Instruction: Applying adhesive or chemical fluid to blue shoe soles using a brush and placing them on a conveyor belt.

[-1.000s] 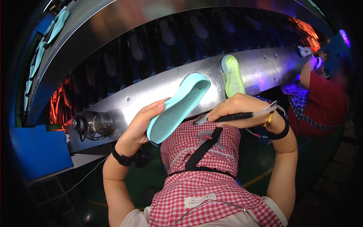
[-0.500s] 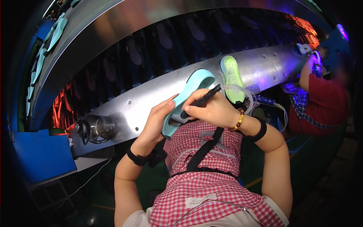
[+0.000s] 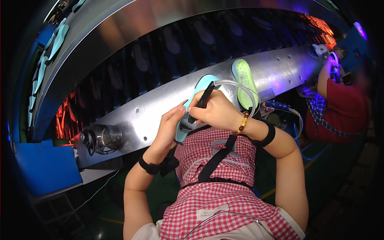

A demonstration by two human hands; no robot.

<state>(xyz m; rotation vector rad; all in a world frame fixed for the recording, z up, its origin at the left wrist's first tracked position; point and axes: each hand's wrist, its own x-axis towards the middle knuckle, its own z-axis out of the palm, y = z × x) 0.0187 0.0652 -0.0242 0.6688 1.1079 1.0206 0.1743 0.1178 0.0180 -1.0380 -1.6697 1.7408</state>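
A turquoise shoe sole (image 3: 204, 82) is held up over the near side of the metal ledge, tilted, with my left hand (image 3: 169, 125) closed on its left edge. My right hand (image 3: 224, 114) grips a black pen-shaped tool (image 3: 205, 99) over the hollow of the sole. From the tool's upper end a clear tube (image 3: 236, 83) curves away to the right. The tool's tip is low inside the sole; whether it touches the surface I cannot tell. My right hand covers much of the sole's right side.
A yellow-green sole (image 3: 247, 87) with a turquoise rim lies on the metal ledge (image 3: 160, 101). A lidded clear jug (image 3: 105, 139) stands left, near a blue box (image 3: 48, 166). Dark sole shapes line the machine behind. Another person (image 3: 338, 106) works at the far right.
My right hand has moved slightly left and down, and the tool stands steeper. The turquoise sole has turned a little, showing less of its inside. The tube has swung left.
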